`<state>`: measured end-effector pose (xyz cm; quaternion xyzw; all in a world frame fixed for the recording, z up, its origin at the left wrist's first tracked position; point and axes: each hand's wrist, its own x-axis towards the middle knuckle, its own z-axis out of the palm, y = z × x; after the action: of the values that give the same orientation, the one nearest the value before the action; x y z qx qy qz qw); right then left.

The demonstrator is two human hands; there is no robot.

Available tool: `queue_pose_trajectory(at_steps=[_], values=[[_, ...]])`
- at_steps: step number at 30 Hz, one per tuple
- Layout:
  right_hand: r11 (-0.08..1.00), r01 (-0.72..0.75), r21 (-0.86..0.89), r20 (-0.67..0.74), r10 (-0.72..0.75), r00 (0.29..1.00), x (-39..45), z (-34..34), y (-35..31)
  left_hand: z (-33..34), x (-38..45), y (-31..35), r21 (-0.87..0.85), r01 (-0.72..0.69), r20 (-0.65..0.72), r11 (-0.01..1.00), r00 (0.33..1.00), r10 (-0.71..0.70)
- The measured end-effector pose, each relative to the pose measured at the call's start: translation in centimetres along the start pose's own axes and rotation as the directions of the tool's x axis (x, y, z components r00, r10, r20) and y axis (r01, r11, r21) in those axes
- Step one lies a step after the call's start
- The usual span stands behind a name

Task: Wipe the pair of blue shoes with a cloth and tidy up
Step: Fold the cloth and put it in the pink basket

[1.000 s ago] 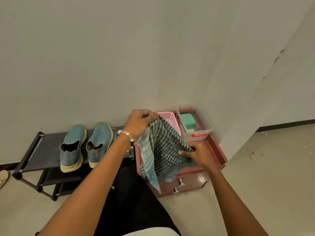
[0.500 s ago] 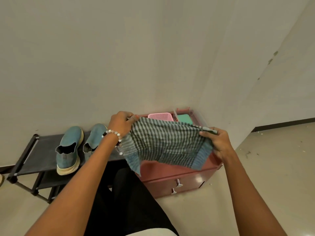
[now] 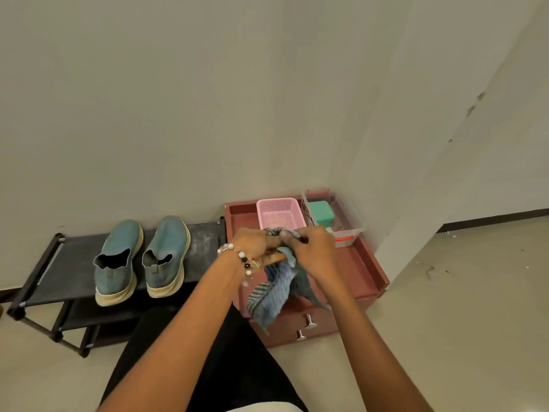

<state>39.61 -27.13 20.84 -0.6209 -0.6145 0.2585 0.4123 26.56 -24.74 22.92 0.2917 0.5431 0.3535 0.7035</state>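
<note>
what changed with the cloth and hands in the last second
The hands came together: right hand met left hand, folding the spread cloth in half; both grip it above the red cabinet. The blue shoes stayed on the rack.

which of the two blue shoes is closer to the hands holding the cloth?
The right-hand blue shoe, the one on the rack nearer the red cabinet. The other shoe sits farther left, beyond it from both hands.
</note>
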Motion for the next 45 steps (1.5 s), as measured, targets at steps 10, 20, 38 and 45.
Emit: queue_pose_trajectory(at_steps=[10,20,38,45], values=[[0.991,-0.019,0.132,0.220,-0.011,0.975,-0.8,-1.6,1.0,-1.0,0.7,0.3,0.036,-0.014,-0.130,0.999,0.991,0.018],[0.748,-0.155,0.645,0.183,0.046,0.982,1.6,-4.9,0.1,-4.0,3.0,-0.7,0.656,-0.608,0.293,0.447,0.751,0.592],[0.903,-0.107,0.415,-0.042,0.136,0.990,3.1,-7.6,3.7,-6.0,1.6,6.7,0.811,-0.415,0.559,-0.412,0.343,0.755],[0.796,-0.087,0.599,-0.034,0.134,0.990,3.0,-6.7,2.2,-5.7,0.9,6.5,0.754,-0.632,0.280,0.178,0.555,0.783]])
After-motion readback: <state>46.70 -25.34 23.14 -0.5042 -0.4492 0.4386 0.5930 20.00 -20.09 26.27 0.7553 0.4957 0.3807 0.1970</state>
